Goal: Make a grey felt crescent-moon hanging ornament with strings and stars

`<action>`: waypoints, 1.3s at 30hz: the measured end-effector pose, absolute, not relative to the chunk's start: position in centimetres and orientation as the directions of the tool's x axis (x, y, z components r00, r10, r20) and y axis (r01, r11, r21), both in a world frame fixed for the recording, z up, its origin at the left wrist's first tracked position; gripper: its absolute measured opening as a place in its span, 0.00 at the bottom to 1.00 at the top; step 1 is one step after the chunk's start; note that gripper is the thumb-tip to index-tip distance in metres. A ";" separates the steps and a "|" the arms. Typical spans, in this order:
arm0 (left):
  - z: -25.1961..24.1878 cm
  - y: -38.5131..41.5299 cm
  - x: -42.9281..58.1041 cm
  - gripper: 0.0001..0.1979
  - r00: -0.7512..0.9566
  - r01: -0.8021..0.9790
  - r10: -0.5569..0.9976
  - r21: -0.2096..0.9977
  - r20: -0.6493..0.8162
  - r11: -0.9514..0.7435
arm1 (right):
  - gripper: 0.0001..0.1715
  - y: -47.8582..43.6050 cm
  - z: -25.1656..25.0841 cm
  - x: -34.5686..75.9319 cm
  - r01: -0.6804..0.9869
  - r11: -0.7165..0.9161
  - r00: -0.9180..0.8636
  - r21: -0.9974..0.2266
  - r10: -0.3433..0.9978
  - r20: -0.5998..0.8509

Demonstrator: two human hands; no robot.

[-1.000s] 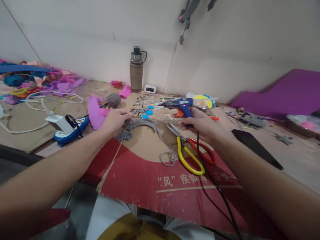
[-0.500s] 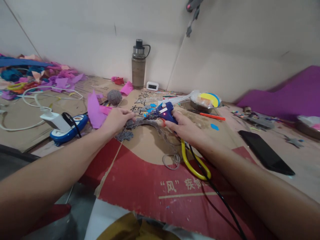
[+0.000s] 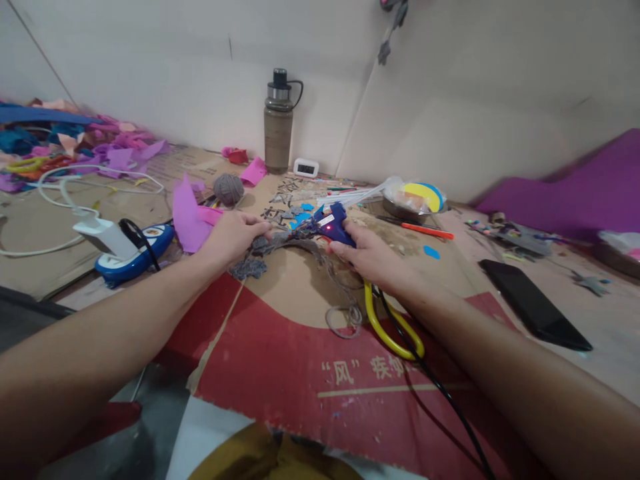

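My left hand (image 3: 231, 235) presses down on one end of a grey felt arc (image 3: 295, 244) that lies on the cardboard sheet (image 3: 300, 373). My right hand (image 3: 367, 257) is closed round a blue hot glue gun (image 3: 330, 223) with a lit red lamp, its nozzle pointing left at the arc close to my left fingertips. The gun's black cord (image 3: 435, 393) trails back along my right forearm. A loose grey felt scrap (image 3: 249, 269) lies just below my left hand. Yellow-handled scissors (image 3: 390, 330) sit partly under my right wrist.
A grey yarn ball (image 3: 229, 189), pink felt pieces (image 3: 187, 217), a water bottle (image 3: 277, 123) and a small clock (image 3: 306, 167) stand behind. A blue and white device with a charger (image 3: 127, 247) lies left, a black phone (image 3: 535, 305) right, a bowl of foam pieces (image 3: 415, 200) beyond.
My right hand has swung the glue gun left and down from mid-air to the grey arc, covering the scissors. My left hand has stayed on the arc.
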State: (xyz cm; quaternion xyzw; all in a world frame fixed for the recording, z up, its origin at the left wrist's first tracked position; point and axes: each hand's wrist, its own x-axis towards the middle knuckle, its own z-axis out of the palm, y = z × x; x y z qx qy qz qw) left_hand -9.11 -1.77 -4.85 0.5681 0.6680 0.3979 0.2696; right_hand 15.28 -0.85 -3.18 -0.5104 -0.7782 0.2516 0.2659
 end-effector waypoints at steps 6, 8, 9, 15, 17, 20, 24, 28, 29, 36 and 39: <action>-5.1 -1.6 -9.3 0.14 -0.189 0.542 0.977 0.840 0.100 0.019 | 0.23 -0.9 -3.2 15.0 0.637 0.295 -0.329 -0.712 0.939 0.095; -5.0 -1.6 -9.3 0.14 -0.188 0.548 0.977 0.836 0.099 0.021 | 0.25 -0.7 -3.4 14.9 0.624 0.297 -0.326 -0.722 0.939 0.105; -5.0 -1.7 -9.3 0.14 -0.190 0.551 0.977 0.834 0.097 0.024 | 0.25 -0.6 -3.6 14.9 0.621 0.300 -0.323 -0.724 0.940 0.112; -5.2 -1.5 -9.4 0.13 -0.196 0.541 0.976 0.841 0.094 0.028 | 0.24 -0.6 -4.0 14.8 0.622 0.312 -0.306 -0.718 0.941 0.143; -5.2 -1.5 -9.4 0.12 -0.201 0.534 0.976 0.845 0.088 0.033 | 0.24 -0.6 -3.9 14.8 0.624 0.325 -0.307 -0.710 0.938 0.160; -5.2 -1.5 -9.4 0.12 -0.197 0.534 0.976 0.845 0.088 0.031 | 0.24 -0.5 -3.8 14.9 0.633 0.341 -0.313 -0.695 0.934 0.174; -5.1 -1.5 -9.5 0.13 -0.186 0.550 0.977 0.835 0.105 0.015 | 0.25 -0.2 -4.0 14.9 0.649 0.340 -0.313 -0.681 0.935 0.168; -5.1 -1.5 -9.5 0.13 -0.177 0.573 0.977 0.820 0.118 0.005 | 0.26 0.0 -4.2 14.9 0.656 0.339 -0.314 -0.675 0.935 0.164; -5.2 -1.4 -9.5 0.13 -0.178 0.576 0.977 0.818 0.120 0.004 | 0.26 0.0 -4.3 14.9 0.656 0.340 -0.315 -0.674 0.935 0.165; -5.1 -1.5 -9.5 0.13 -0.185 0.581 0.978 0.813 0.099 0.028 | 0.25 -0.3 -4.1 14.9 0.663 0.387 -0.344 -0.641 0.918 0.198; -5.0 -1.6 -9.4 0.13 -0.193 0.573 0.976 0.819 0.101 0.029 | 0.25 -0.4 -4.1 15.0 0.670 0.410 -0.368 -0.618 0.907 0.203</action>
